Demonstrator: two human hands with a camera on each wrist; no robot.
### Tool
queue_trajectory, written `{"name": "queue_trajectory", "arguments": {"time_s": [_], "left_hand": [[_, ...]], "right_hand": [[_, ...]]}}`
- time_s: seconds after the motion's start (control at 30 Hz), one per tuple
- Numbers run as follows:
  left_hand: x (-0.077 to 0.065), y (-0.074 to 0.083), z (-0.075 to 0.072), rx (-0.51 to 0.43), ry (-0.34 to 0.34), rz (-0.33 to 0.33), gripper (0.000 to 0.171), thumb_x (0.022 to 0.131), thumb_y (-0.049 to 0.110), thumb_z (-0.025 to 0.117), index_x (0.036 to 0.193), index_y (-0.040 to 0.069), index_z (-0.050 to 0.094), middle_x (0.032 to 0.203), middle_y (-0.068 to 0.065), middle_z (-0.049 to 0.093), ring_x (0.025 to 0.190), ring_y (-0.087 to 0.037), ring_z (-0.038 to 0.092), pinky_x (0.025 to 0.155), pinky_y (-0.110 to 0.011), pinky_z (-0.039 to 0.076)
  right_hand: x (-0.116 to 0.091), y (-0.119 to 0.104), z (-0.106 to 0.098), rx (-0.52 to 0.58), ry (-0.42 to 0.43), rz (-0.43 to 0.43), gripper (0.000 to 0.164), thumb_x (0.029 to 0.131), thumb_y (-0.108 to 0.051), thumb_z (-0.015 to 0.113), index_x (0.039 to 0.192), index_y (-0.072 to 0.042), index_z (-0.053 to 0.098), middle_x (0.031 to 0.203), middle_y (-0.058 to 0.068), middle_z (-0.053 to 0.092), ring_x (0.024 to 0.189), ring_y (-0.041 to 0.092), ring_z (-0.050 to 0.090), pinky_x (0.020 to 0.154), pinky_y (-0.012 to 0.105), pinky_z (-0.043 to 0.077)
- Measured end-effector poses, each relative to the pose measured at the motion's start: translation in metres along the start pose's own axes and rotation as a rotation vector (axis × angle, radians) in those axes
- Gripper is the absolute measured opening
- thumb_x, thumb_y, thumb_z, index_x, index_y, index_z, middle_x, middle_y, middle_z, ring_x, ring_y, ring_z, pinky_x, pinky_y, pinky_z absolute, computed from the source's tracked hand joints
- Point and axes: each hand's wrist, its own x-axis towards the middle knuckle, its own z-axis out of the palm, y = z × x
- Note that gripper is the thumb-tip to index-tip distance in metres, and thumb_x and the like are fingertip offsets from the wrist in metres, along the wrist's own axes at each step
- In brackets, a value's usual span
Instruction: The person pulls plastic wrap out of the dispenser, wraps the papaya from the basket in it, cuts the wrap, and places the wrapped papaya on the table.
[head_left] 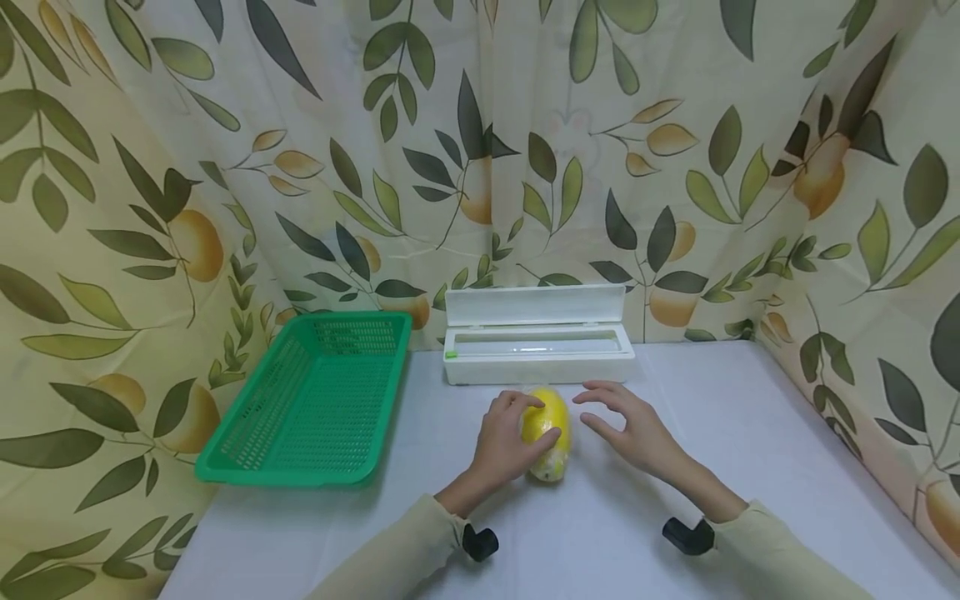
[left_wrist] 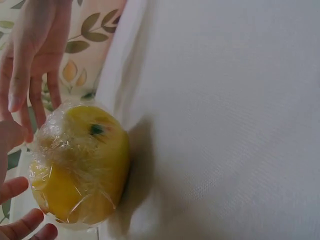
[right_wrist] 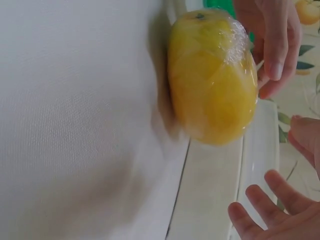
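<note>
A yellow oval fruit (head_left: 551, 421) wrapped in clear cling film lies on the white cloth, its film bunched and wrinkled at one end. My left hand (head_left: 504, 437) is at its left side, thumb and fingers spread and loosely bent about it. In the left wrist view, the fingertips (left_wrist: 31, 218) are close beside the wrapped fruit (left_wrist: 80, 165); contact is hard to tell. To the right, my right hand (head_left: 633, 427) hovers apart from the fruit, fingers spread and relaxed. The right wrist view has its fingers (right_wrist: 260, 202) holding nothing.
Behind the fruit stands a white cling film dispenser (head_left: 540, 369), lid raised, with a small green piece at its left end. A green plastic basket (head_left: 378, 417) sits at the left. Leaf-patterned curtains (head_left: 525, 167) enclose the back and sides.
</note>
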Motion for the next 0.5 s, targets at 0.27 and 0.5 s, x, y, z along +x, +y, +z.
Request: {"name": "queue_trajectory", "arguments": {"time_s": [0.27,0.5], "left_hand": [[0.004,0.004,-0.003,0.051,-0.059,-0.046,0.042,0.087,0.04,0.081,0.12,0.019,0.07,0.124,0.0,0.059,0.111,-0.018,0.056,0.092,-0.037,0.048],[0.013,0.005,-0.019,0.254,-0.16,0.148,0.035,0.088,0.028,0.077,0.123,0.022,0.074,0.127,-0.001,0.056,0.108,-0.018,0.049,0.086,-0.033,0.042]], "right_hand": [[-0.001,0.004,-0.001,0.005,-0.005,-0.004,0.028,0.093,-0.012,0.076,0.12,-0.015,0.071,0.136,0.017,0.063,0.125,0.041,0.059,0.092,0.06,0.054],[0.001,0.004,-0.005,-0.02,0.008,-0.003,0.03,0.091,-0.007,0.077,0.119,-0.015,0.071,0.133,0.015,0.064,0.122,0.04,0.06,0.092,0.062,0.053]]}}
